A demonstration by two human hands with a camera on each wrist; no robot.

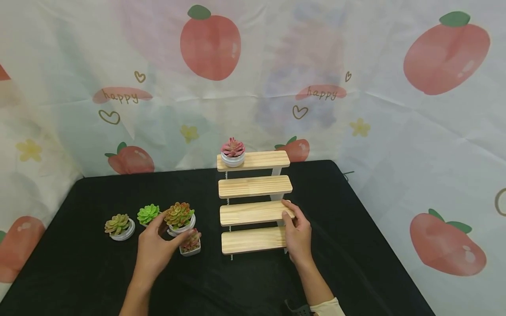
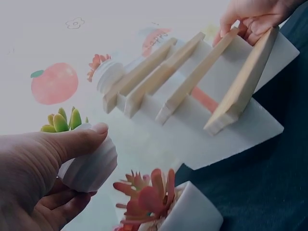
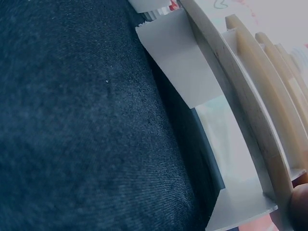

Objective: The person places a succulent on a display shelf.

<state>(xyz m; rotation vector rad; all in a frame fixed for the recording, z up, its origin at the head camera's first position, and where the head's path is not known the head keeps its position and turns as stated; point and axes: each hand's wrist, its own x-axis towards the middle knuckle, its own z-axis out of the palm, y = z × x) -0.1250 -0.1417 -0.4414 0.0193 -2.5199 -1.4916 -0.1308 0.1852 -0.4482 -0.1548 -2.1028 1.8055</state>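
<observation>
My left hand grips a white ribbed pot with an orange-green succulent between thumb and fingers. In the left wrist view that pot is raised, tilted, above the square-potted red succulent. My right hand holds the right end of a wooden tiered shelf, fingers over the second tier from the bottom. The shelf has several pale wood steps on white side panels. On its top step, at the left, sits a pink succulent in a round white pot.
Left of the left hand stand a green-brown succulent in a round white pot and a bright green succulent, partly hidden by the hand. A black cloth covers the table. Behind hangs a peach-printed curtain.
</observation>
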